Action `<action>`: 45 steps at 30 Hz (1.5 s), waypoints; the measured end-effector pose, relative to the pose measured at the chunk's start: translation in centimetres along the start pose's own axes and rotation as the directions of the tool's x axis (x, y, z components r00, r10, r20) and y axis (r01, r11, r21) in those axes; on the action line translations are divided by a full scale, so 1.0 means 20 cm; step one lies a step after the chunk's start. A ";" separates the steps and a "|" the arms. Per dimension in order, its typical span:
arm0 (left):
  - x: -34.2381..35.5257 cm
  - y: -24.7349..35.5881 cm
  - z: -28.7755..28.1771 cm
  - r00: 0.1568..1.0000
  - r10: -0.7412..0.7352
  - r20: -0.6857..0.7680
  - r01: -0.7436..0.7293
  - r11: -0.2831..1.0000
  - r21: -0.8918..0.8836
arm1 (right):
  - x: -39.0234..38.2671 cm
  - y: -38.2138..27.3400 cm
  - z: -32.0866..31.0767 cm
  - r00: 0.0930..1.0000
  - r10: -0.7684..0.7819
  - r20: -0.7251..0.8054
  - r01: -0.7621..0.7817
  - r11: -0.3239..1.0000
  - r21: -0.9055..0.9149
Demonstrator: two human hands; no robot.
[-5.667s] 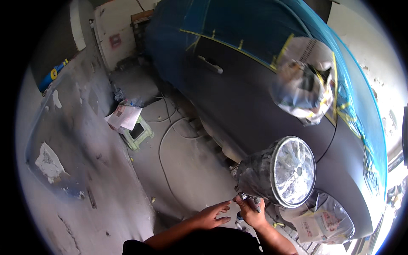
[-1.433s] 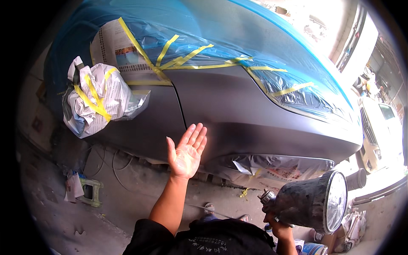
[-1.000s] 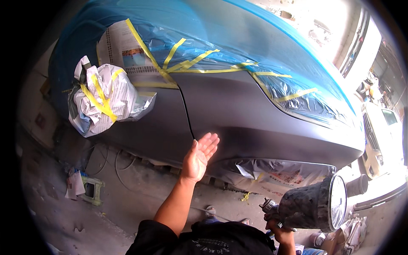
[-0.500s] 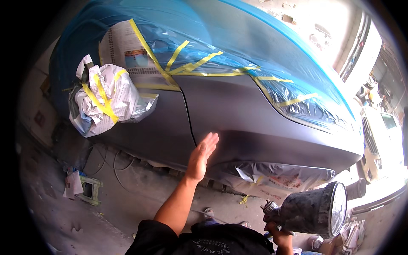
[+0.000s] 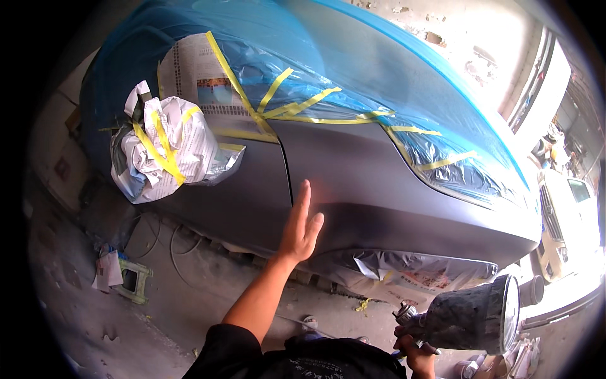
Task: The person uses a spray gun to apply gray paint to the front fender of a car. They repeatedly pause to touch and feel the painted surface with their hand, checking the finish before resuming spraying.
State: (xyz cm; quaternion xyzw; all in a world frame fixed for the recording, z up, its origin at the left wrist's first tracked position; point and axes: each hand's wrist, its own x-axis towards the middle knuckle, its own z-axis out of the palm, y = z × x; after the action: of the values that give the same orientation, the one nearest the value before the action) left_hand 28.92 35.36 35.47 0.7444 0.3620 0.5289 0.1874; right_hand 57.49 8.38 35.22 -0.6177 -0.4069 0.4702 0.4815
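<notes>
A car with a matte dark grey body (image 5: 372,164) is masked with blue plastic film (image 5: 379,63) and yellow tape (image 5: 297,120). A crumpled newspaper wrap (image 5: 170,151) covers its mirror at the left. My left hand (image 5: 302,227) is held edge-on before the panel seam, fingers straight and open, holding nothing; whether it touches the paint I cannot tell. My right hand (image 5: 416,354), at the lower right, grips a spray gun (image 5: 409,319) with a large paint-smeared cup (image 5: 467,312). The wheel arch (image 5: 404,271) below is covered with plastic and newspaper.
A green stool (image 5: 132,284) with paper stands at the lower left, near a hose (image 5: 180,256) on the floor. Another car (image 5: 558,221) stands beyond the bright doorway at the right. A grey cylinder (image 5: 533,290) and paper scraps (image 5: 511,357) lie at the lower right.
The view has swung from the walkway to the car's flank. My left hand has turned from palm-up to edge-on, shifting slightly toward the right. The spray gun has moved slightly lower and rightward.
</notes>
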 end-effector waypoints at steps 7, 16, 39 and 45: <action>0.38 -0.12 -0.12 0.970 0.175 -0.170 -0.022 0.757 0.653 | 0.01 -0.04 0.00 0.999 0.029 -0.046 -0.025 0.996 0.085; 0.70 -0.13 0.18 0.912 0.048 -0.408 0.290 0.628 0.722 | 0.04 0.02 -0.05 0.955 -0.295 -0.035 0.290 0.951 -0.105; 0.46 0.15 0.64 0.917 0.116 0.382 -0.320 0.785 0.530 | 0.09 -0.02 -0.08 0.991 -0.040 -0.124 0.042 0.999 0.018; 0.62 -0.20 0.01 0.963 0.230 -0.142 0.008 0.500 0.866 | 0.05 0.04 -0.14 0.955 -0.267 -0.133 0.255 0.962 -0.098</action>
State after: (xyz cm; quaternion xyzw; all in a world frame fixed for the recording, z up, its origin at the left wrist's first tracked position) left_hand 29.93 47.15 40.88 0.6913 0.5470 0.3757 -0.2858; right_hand 60.53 8.50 34.45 -0.6096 -0.4674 0.3398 0.5426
